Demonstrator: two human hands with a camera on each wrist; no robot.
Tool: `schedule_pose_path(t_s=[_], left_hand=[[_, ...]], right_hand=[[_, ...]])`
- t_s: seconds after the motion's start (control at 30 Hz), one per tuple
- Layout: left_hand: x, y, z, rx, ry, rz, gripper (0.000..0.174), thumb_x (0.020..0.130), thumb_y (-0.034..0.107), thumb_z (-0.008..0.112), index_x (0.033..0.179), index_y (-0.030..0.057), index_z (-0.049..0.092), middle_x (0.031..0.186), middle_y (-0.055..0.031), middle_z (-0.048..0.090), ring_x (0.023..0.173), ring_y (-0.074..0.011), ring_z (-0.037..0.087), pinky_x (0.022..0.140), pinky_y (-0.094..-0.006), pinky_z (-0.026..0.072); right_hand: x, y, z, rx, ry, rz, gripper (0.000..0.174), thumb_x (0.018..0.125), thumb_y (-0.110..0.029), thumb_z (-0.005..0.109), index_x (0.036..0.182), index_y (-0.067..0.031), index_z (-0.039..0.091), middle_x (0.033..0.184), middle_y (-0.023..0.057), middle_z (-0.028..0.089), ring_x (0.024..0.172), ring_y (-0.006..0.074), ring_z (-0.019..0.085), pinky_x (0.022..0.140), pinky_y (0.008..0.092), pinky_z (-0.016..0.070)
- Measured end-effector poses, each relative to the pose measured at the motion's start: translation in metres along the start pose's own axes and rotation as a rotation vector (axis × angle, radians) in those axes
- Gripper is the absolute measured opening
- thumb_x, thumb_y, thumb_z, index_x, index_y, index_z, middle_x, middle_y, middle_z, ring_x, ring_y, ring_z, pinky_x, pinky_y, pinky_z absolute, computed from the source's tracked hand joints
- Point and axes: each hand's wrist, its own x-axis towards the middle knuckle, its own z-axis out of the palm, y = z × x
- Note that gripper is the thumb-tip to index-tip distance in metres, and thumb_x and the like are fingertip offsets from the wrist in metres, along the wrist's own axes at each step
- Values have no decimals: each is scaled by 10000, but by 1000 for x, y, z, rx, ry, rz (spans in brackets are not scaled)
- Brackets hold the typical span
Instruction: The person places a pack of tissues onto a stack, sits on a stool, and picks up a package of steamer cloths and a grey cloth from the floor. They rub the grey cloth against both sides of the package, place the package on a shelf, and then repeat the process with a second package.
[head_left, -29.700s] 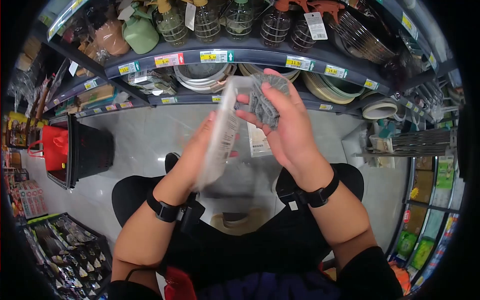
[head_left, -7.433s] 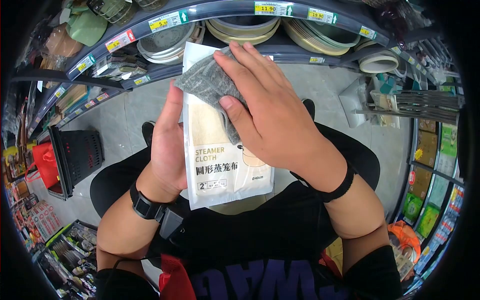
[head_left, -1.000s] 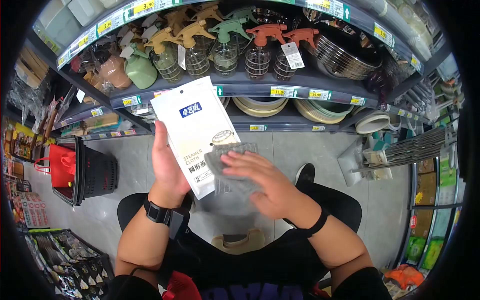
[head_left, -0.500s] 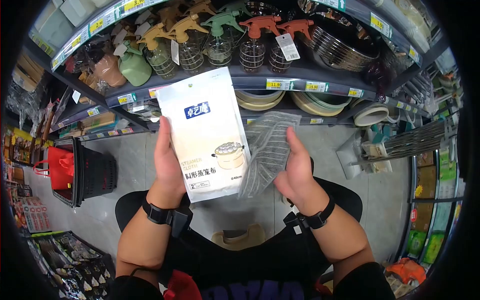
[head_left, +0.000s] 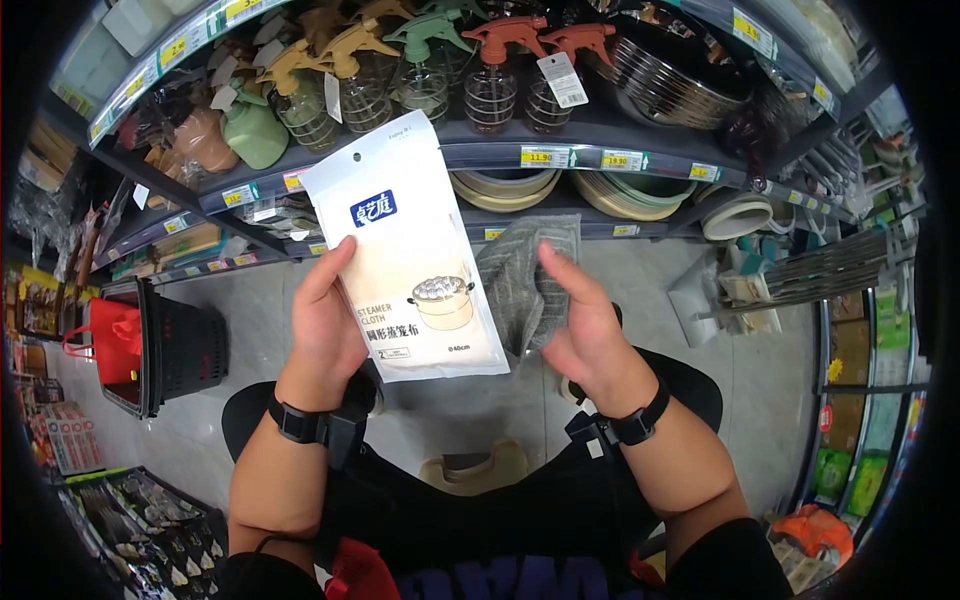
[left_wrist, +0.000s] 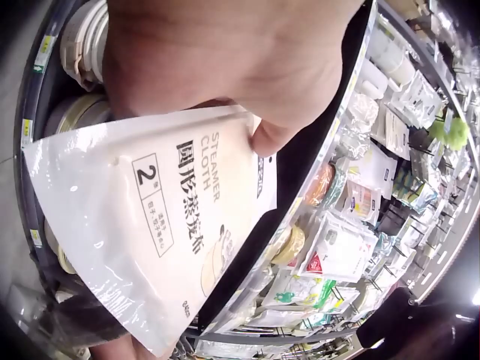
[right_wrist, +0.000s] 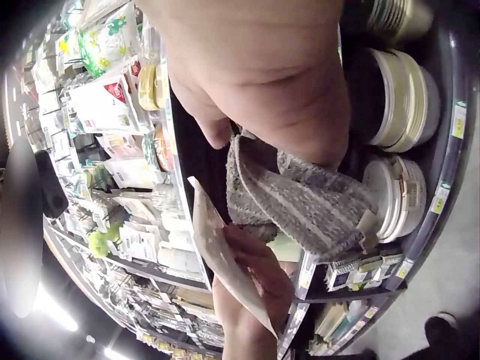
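Note:
A white packet printed STEAMER CLOTH is upright in the left hand, thumb on its front edge and fingers behind it. To its right the right hand pinches a grey striped cloth with the thumb in front; its fingers are mostly hidden behind. The cloth hangs close to the packet's right edge. In the left wrist view the packet extends below the left hand. The right wrist view shows the folded cloth under the right hand, with the packet seen edge-on.
Shelves ahead carry spray bottles, metal bowls and stacked basins. A black basket with a red bag stands on the floor at the left. Wire racks jut out at the right.
Since one second ago, the right hand has moved from in front of the packet's lower corner to its right side, turned, with the cloth now more spread. The packet is more fully visible.

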Motion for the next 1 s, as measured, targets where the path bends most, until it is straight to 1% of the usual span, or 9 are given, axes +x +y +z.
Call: schedule_pose_path(t_s=[0.23, 0.43, 0.53, 0.63, 0.67, 0.8, 0.9, 0.93, 1.0], left_hand=[[-2, 0, 0, 21, -52, 5, 449, 1098, 224, 519, 1482, -8, 513, 1410, -173, 672, 1273, -307, 681, 1125, -458, 523], [-4, -1, 5, 52, 17, 24, 418, 1108, 286, 508, 1399, -4, 586, 1274, -150, 745, 1119, -291, 748, 995, -434, 595], [-5, -3, 23, 77, 179, 56, 402, 1112, 314, 510, 1441, 93, 578, 1187, -98, 748, 906, -192, 735, 774, -349, 619], [-5, -3, 7, 111, 64, 17, 416, 1116, 344, 509, 1516, 231, 533, 1110, -55, 723, 716, -105, 600, 550, -263, 512], [-8, 3, 5, 102, -27, -66, 482, 1090, 399, 527, 1539, 228, 484, 1102, -38, 648, 764, -148, 609, 559, -288, 511], [-11, -5, 12, 129, 132, -177, 528, 1062, 578, 532, 1484, 261, 525, 1095, -21, 622, 688, -108, 484, 484, -236, 361], [-10, -9, 5, -31, 24, -322, 551, 1055, 618, 522, 1476, 263, 538, 1126, -30, 610, 718, -110, 490, 497, -244, 363], [-9, -14, -2, -67, -26, -377, 636, 1035, 670, 534, 1496, 232, 532, 1144, -43, 602, 774, -127, 540, 519, -248, 375], [-11, -21, 6, -122, 13, -454, 698, 1024, 689, 543, 1517, 195, 519, 1132, -49, 594, 807, -146, 570, 538, -273, 421]], right_hand=[[0, -2, -2, -125, -8, -57, 285, 1019, -98, 666, 1286, 2, 672, 1269, 144, 734, 1153, 284, 724, 1033, 441, 579], [0, -5, -1, -110, 12, -86, 283, 1029, -85, 648, 1297, 7, 641, 1245, 137, 728, 1140, 275, 727, 1010, 456, 602], [-2, -6, 2, -122, 30, -79, 285, 1042, -105, 648, 1304, 5, 639, 1242, 134, 729, 1137, 268, 726, 1005, 449, 604], [-1, -5, 1, -128, 3, -93, 286, 1053, -126, 647, 1308, 3, 639, 1239, 129, 729, 1127, 259, 729, 995, 441, 607], [0, -5, 0, -130, 1, -95, 286, 1055, -129, 646, 1309, 2, 639, 1238, 128, 729, 1124, 257, 730, 992, 439, 607], [1, -4, -1, -137, -13, -102, 283, 1060, -139, 643, 1309, -4, 643, 1237, 125, 730, 1120, 251, 731, 984, 433, 610], [2, -4, -2, -135, -26, -98, 284, 1061, -151, 647, 1307, -8, 646, 1241, 123, 731, 1122, 251, 732, 983, 431, 611], [2, -4, -3, -134, -31, -95, 285, 1061, -155, 649, 1306, -10, 647, 1243, 123, 731, 1123, 251, 732, 983, 431, 611], [1, -4, -1, -113, -19, -87, 287, 1056, -150, 649, 1307, -10, 648, 1243, 122, 732, 1129, 252, 731, 987, 432, 609]])
